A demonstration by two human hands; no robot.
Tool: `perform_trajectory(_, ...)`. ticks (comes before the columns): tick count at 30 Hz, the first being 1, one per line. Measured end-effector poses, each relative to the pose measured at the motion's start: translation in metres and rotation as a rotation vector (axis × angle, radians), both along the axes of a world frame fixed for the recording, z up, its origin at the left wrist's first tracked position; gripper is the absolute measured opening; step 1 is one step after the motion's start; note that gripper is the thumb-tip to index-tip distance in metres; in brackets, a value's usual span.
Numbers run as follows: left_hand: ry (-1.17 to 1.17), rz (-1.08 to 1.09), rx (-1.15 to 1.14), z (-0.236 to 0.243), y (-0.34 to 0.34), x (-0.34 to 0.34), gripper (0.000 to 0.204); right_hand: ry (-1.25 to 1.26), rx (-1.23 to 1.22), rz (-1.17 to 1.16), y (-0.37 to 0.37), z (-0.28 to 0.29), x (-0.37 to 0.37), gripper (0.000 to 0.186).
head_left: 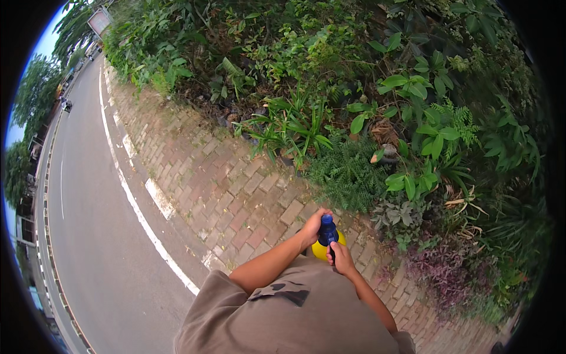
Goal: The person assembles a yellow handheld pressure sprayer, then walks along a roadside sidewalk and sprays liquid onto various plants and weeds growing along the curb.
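Note:
Close in front of my body is a pressure sprayer [320,250] with a round yellow tank and a blue top. My left hand [314,226] is closed on the upper blue part, at its left side. Around the dark handle on the near side wraps my right hand [341,258]. Both forearms reach in from the lower edge, and my brown shirt hides the lower part of the tank. Just beyond the sprayer grows a low, fine-leaved green bush [348,174].
Under me runs a brick-paved sidewalk [236,197] with a painted curb [159,197]. An asphalt road [97,206] lies left, with a distant motorbike [66,105]. Dense plants fill the right, including a purple-leaved shrub [439,268] and a cut log end [386,154].

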State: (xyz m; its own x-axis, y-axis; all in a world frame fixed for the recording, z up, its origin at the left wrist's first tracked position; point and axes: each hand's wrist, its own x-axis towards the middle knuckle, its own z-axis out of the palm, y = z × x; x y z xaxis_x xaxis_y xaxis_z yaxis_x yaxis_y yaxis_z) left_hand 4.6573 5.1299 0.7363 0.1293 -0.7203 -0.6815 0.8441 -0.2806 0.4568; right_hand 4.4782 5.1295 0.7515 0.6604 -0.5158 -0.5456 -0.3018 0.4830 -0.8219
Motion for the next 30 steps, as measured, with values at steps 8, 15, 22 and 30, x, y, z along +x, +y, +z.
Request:
perform_trajectory(8, -0.322, -0.189, 0.091, 0.016, 0.016, -0.023, 0.045, 0.018, -0.02, 0.057, 0.002, 0.008, -0.036, 0.029)
perform_trajectory(15, -0.449, -0.009, 0.218, 0.011, 0.041, -0.089, 0.034, -0.022, 0.016, 0.051, 0.017, -0.001, -0.091, 0.033)
perform_trajectory(22, 0.048, 0.074, 0.192, -0.057, 0.052, -0.117, 0.031, -0.007, 0.04, 0.099, 0.033, 0.005, -0.132, 0.033)
perform_trajectory(30, 0.16, 0.014, 0.122, -0.065, 0.058, -0.148, 0.028, -0.042, 0.011, 0.15, 0.039, 0.003, -0.174, 0.033)
